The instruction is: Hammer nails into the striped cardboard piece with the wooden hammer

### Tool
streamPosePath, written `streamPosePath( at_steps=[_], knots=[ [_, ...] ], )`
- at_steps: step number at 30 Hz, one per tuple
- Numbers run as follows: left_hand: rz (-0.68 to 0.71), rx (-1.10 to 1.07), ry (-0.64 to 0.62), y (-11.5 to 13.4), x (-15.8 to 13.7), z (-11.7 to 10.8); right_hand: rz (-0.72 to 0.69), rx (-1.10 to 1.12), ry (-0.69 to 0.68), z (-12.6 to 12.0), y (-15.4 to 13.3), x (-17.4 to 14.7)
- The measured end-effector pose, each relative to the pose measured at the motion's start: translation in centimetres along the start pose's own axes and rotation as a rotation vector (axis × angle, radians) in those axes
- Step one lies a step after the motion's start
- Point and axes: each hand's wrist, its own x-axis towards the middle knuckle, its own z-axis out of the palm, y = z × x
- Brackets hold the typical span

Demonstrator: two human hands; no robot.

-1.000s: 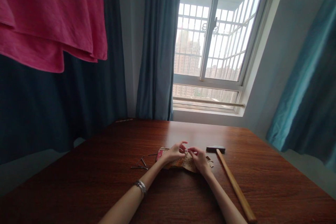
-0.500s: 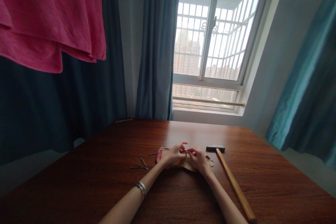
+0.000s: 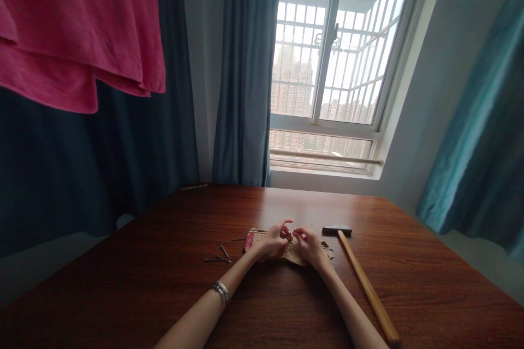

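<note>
A tan, dark-dotted piece of sheet material (image 3: 293, 253) with ragged right edges lies on the table beneath both hands. At its left end shows a pink patch (image 3: 249, 241). My left hand (image 3: 275, 240) is over the middle of the sheet, thumb and fingers pinched together. Close by on the right, my right hand (image 3: 309, 242) pinches too, its fingertips almost meeting those of the left. Something small and reddish is between the fingertips, too small to name. A silvery bracelet (image 3: 221, 293) circles my left wrist.
Several dark metal nails or pins (image 3: 221, 255) lie left of the sheet. To the right rests a hammer (image 3: 366, 283) with a long wooden handle, its head pointing away from me. Beyond the brown wooden table (image 3: 229, 207) are blue curtains (image 3: 245, 92) and a barred window (image 3: 323, 82).
The fingertips of both hands have shifted very slightly over the same spot. The sheet, the nails and the hammer lie as before.
</note>
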Motion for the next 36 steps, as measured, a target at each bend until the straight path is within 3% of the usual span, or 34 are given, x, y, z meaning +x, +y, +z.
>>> streamPosePath(
  at_steps=[5, 14, 29, 32, 36],
  knots=[
    [0.021, -0.032, -0.013, -0.4, 0.2, 0.0, 0.008, -0.001, -0.015, 0.0, -0.1, 0.0],
    [0.036, 0.047, 0.127, -0.8, 0.4, 0.8, 0.019, -0.001, -0.043, -0.3, -0.7, 0.2],
    [0.033, 0.178, 0.203, -0.6, 0.8, 1.5, 0.056, 0.027, -0.024, -0.5, -1.6, -0.1],
    [0.042, 0.160, 0.208, -0.4, 0.6, 1.5, 0.084, -0.007, -0.007, -1.5, -1.7, 0.1],
    [0.018, 0.145, 0.206, -0.1, 0.4, 1.5, 0.167, -0.119, 0.058, -4.8, -1.4, 0.2]
  ],
)
